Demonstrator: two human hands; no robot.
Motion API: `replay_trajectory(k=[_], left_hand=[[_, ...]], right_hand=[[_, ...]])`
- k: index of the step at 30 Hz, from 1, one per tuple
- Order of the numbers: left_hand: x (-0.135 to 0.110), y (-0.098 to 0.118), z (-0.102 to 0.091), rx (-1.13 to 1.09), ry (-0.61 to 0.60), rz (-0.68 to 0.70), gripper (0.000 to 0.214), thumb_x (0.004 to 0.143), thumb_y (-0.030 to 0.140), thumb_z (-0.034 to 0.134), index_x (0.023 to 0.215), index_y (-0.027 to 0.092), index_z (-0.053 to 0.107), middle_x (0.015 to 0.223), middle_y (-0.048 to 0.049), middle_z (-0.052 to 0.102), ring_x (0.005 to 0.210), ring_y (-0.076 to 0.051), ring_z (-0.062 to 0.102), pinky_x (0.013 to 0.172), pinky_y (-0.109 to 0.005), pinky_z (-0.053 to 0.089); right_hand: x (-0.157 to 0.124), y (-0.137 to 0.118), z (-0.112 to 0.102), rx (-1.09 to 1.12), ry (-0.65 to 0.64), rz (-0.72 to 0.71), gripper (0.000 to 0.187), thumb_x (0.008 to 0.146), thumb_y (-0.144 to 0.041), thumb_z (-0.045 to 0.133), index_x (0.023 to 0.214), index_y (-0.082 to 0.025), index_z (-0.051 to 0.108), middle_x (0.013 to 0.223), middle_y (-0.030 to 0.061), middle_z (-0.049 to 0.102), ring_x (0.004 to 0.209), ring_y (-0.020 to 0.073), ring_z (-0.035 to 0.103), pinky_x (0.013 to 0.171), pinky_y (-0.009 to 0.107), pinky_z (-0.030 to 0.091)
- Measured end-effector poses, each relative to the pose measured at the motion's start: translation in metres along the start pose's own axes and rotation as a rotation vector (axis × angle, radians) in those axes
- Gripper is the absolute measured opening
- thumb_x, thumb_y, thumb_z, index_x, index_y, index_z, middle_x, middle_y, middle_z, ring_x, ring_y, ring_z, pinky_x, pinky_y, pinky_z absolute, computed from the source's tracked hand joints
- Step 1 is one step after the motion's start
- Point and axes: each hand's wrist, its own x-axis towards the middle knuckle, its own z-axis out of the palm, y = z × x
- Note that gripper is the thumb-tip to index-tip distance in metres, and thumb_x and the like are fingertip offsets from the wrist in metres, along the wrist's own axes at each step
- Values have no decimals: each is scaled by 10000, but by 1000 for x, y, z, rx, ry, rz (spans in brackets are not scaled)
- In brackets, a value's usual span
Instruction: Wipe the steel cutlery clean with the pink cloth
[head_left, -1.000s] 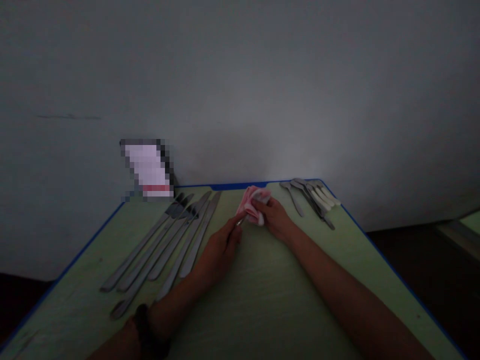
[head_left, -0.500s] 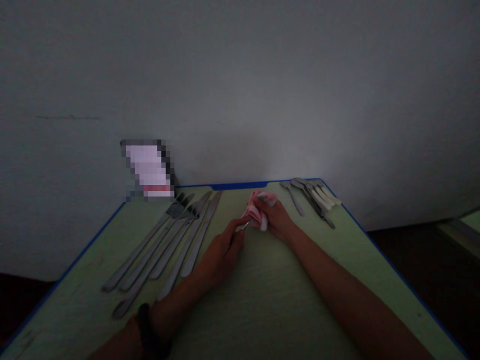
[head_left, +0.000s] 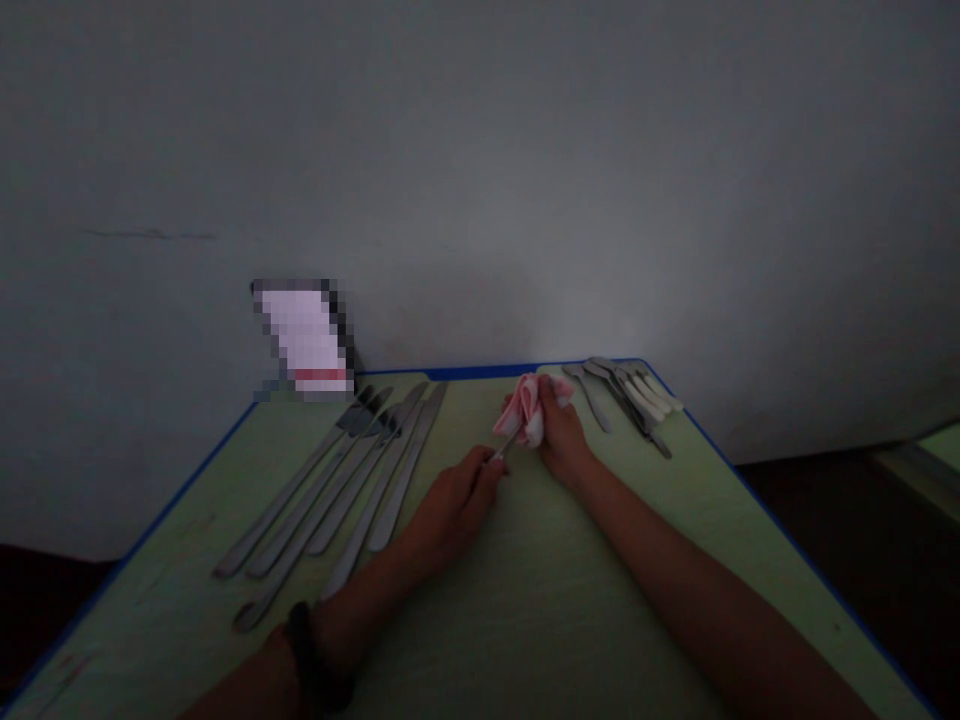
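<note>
My left hand [head_left: 459, 498] is closed around the handle of a thin metal utensil [head_left: 504, 449] whose far end disappears into a pink and white cloth [head_left: 528, 412]. My right hand [head_left: 562, 432] is closed on that cloth, wrapping it round the utensil's tip. Which kind of utensil it is cannot be made out. Both hands rest near the far middle of a pale green table [head_left: 525, 590]. A dark band sits on my left wrist.
Several long table knives [head_left: 352, 470] lie side by side on the left half of the table. A small group of spoons and white-handled cutlery [head_left: 630, 392] lies at the far right corner. A blurred-out object [head_left: 306, 340] leans against the grey wall behind.
Both hands with the cloth and utensil have shifted slightly right and farther away. The right hand has turned the cloth more upright around the utensil's tip.
</note>
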Motion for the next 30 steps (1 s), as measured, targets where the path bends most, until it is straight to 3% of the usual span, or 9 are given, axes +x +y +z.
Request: replay_trajectory(k=[5,18,25,30], left_hand=[[1,-4,0,33,-83,44,358,912,372,263,747,192,525,598,20,519,561,-137,505,563,-245,366],[3,-6,2,-71,-49,-4,359,907,411,268,721,199,490,590,27,491,535,-136,482,545,-247,369],[3,-4,2,18,-13,0,377,904,396,276,644,200,466,573,26,501,526,-131,471,542,-247,337],[1,-3,0,47,-31,24,389,916,395,238,631,205,422,557,36,460,512,-126,447,537,-247,328]], right_hand=[[0,3,4,53,54,8,435,713,-565,572,856,-155,606,768,89,692,696,194,648,570,288,479],[-17,12,17,90,-22,116,395,707,-540,589,796,-156,602,739,79,677,738,193,642,626,294,493],[-12,9,10,-42,-118,41,403,705,-558,577,806,-169,609,665,46,651,706,184,622,610,281,468],[-4,8,-3,-299,60,-136,465,710,-610,522,772,-161,625,587,22,616,625,169,586,548,262,429]])
